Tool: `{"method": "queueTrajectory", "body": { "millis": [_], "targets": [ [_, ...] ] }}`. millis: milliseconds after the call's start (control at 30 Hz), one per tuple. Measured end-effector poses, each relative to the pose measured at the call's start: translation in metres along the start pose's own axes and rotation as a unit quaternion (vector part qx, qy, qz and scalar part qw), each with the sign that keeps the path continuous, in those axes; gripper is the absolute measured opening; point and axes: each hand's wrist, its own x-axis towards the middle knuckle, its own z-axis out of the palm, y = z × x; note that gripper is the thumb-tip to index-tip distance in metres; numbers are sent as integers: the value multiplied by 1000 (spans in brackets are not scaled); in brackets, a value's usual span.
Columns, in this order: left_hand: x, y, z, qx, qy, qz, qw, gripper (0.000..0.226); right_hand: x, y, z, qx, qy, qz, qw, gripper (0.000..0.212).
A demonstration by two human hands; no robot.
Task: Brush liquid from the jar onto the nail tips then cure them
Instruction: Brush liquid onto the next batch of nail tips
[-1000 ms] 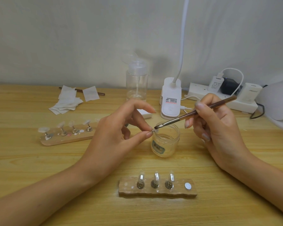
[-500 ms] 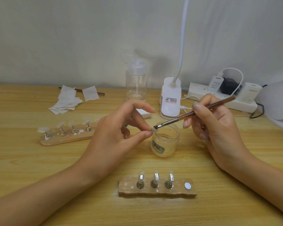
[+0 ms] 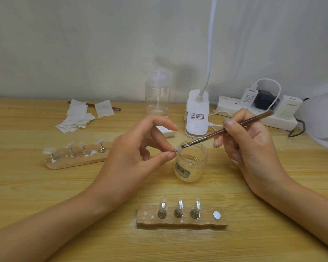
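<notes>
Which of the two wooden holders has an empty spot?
The near holder, in front of the jar: three stands carry nail tips, while its rightmost spot shows only a bare round disc. The far left holder is full.

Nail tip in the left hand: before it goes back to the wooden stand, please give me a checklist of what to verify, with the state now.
1. Nail tip held firmly between thumb and finger of the left hand: ok.
2. Brush steady in the right hand, bristles touching the tip: ok.
3. Tip fully coated: cannot tell, too small to see.
4. Jar open, upright, directly under the tip to catch drips: ok.
5. Free magnet spot at the right end of the near stand: ok.
6. Curing lamp ready: cannot tell, only partly in view at the right edge.
</notes>
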Motion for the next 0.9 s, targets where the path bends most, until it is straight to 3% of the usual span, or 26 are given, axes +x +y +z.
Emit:
{"method": "queueTrajectory", "body": {
  "millis": [233, 467, 667, 900],
  "targets": [
    [0, -1, -1, -3, -5, -5, 1000, 42, -2, 0, 1, 12, -39, -26, 999, 19],
    [0, -1, 0, -4, -6, -11, 1000, 42, 0, 0, -1, -5, 8, 0, 1000, 18],
    [0, 0, 0, -7, -8, -18, 1000, 41, -1, 0, 0, 11, -40, -20, 999, 19],
    [1, -1, 0, -9, -9, -21, 1000, 41, 1, 2, -3, 8, 4, -4, 1000, 18]
  ]
}}
